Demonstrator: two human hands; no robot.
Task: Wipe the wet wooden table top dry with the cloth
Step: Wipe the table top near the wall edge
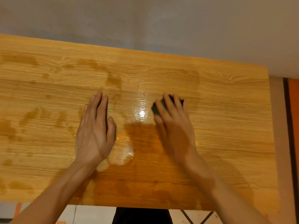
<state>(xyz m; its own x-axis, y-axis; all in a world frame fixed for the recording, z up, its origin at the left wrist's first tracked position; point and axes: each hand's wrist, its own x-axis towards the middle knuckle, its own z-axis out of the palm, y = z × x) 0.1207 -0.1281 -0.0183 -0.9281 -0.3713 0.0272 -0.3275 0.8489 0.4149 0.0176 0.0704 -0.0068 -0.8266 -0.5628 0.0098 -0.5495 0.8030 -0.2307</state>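
Judging by the table [226, 110], the job looks less than half done. Nearest the person, the front edge carries a broad dark damp band, and just beyond it a glossy puddle [124, 157] lies between the 2 wrists, touching the left one. Farther in, the left hand [95, 131] rests flat on the wood, fingers straight and together, holding nothing; it seems only to brace. The right hand [174, 126] is blurred, which suggests a stroke in progress; its spread fingers press down on a dark cloth [157, 108], which peeks out on the thumb side and between the fingertips, so it lies on the wood under that hand. Whether the fingers curl round it I cannot tell. Between the 2 hands a wet sheen [141, 109] catches the light. Beyond, dark blotches [113, 78] spread over the left and middle, while the far right looks mostly dry.
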